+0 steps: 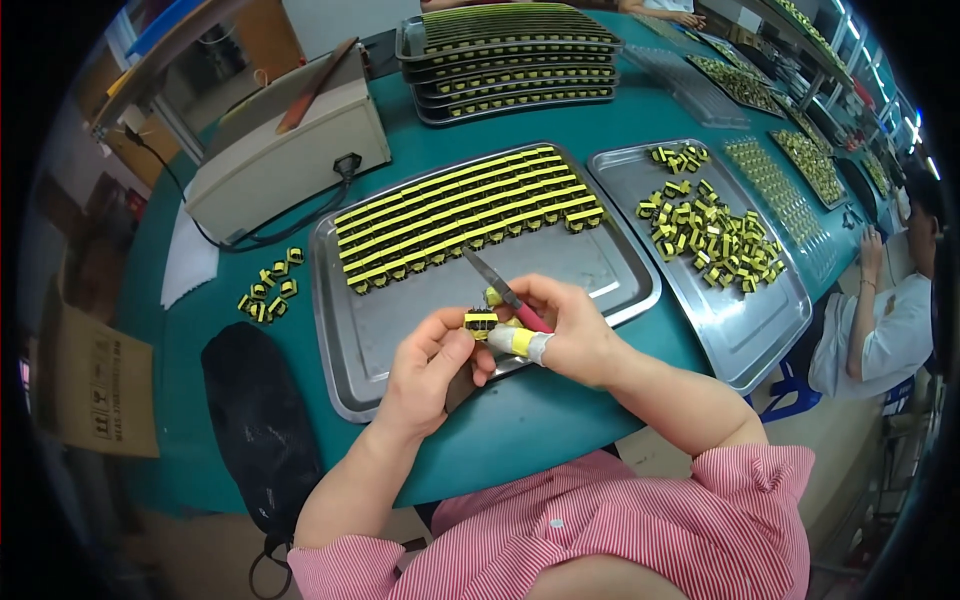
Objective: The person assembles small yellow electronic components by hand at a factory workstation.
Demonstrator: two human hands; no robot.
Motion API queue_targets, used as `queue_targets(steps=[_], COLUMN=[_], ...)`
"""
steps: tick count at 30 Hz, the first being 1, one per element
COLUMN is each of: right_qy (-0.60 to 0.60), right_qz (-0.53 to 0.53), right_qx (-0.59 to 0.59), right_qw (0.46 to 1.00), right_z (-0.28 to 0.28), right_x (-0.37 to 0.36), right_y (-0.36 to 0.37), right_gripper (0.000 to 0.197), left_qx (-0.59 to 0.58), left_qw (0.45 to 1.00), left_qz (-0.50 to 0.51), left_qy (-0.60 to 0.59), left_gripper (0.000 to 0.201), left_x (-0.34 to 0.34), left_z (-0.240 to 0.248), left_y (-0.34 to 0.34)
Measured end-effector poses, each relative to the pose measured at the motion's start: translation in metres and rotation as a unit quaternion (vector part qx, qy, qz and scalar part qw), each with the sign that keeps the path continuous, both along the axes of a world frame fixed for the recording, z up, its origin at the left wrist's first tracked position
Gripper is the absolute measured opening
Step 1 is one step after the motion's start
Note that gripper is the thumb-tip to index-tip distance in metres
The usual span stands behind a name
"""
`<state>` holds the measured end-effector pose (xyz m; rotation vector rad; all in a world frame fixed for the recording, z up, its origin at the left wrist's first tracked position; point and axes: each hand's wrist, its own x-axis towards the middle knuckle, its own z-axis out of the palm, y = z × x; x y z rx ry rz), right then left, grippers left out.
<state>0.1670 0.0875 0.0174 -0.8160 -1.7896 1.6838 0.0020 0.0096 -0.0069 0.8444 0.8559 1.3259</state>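
Observation:
My left hand (432,365) pinches a small yellow-and-black transformer (481,322), its dark pins facing up, above the near part of a metal tray (400,330). Close beside it, my right hand (575,330) is closed on a slim pointed metal tool with a red handle (534,318); its exact kind is unclear. The tool's tip points away from me, to the far left. Grey and yellow wrapping (520,342) covers my right thumb, which reaches toward the transformer. Tight rows of similar transformers (460,220) fill the tray's far part.
A second metal tray (740,345) on the right carries a loose heap of transformers (715,235). Several more (270,288) lie at the left. Beyond are stacked full trays (510,70) and a beige box-shaped device (290,150) with a cable. A black pouch (258,420) lies near left. A co-worker (880,320) sits at right.

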Motion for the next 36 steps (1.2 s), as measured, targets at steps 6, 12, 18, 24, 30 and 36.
queue_targets(steps=[6,12,18,24,30,36], right_qy=[0.017,-0.034,-0.037,-0.054,-0.030,0.093], right_qz=[0.004,0.000,-0.011,-0.003,-0.005,0.089], right_qx=[-0.020,-0.016,-0.005,-0.004,0.021,-0.169], right_qw=[1.000,0.999,0.999,0.999,0.999,0.977], right_z=[-0.005,0.001,-0.003,-0.002,0.000,0.002], right_x=[0.002,0.001,0.001,0.001,0.000,0.003], right_y=[-0.001,-0.004,-0.004,-0.004,-0.006,-0.004], right_gripper=[0.033,0.029,0.029,0.029,0.029,0.025], left_qx=[-0.009,-0.012,-0.005,-0.005,0.023,0.104], left_qw=[0.999,1.000,1.000,1.000,0.998,0.992], left_qz=[-0.021,-0.019,-0.020,-0.013,0.038,0.052], left_qy=[-0.030,-0.005,0.011,0.024,0.051,0.042], left_gripper=[0.030,0.029,0.029,0.032,0.031,0.037], left_x=[0.002,0.001,0.001,0.000,-0.001,0.001], left_z=[-0.001,-0.001,-0.003,-0.001,-0.002,-0.011], left_y=[0.000,0.000,0.001,0.000,-0.001,0.001])
